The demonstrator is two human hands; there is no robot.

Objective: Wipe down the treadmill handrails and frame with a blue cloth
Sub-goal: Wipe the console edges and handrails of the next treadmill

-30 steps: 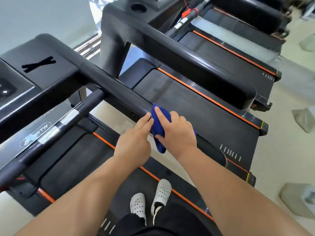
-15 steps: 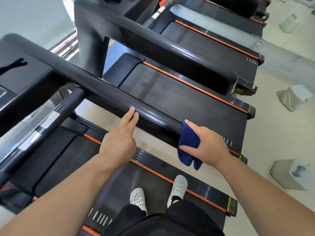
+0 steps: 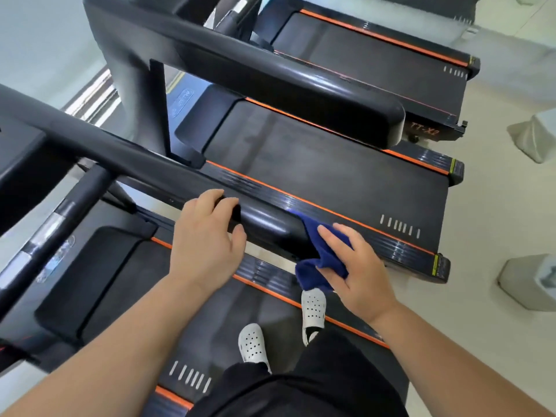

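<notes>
I stand on a black treadmill whose right handrail [image 3: 144,164] runs from upper left toward the middle. My left hand [image 3: 207,239] curls over this rail, fingers on top and thumb on the near side. Just to its right, my right hand [image 3: 356,272] presses a folded blue cloth [image 3: 319,254] against the rail's rounded end. The cloth wraps the end cap and hangs a little below it. My white perforated shoes [image 3: 313,314] rest on the belt [image 3: 99,281] underneath.
A second treadmill [image 3: 316,176] with orange trim lies right beside mine, its thick handrail [image 3: 270,73] above it. A third stands farther back. Grey blocks [image 3: 529,281] sit on the pale floor at right. The crossbar [image 3: 69,206] and console are at left.
My right hand has carried the cloth down the rail from beside the left hand to the rail's end. The left hand has closed around the rail. My view has tilted further down.
</notes>
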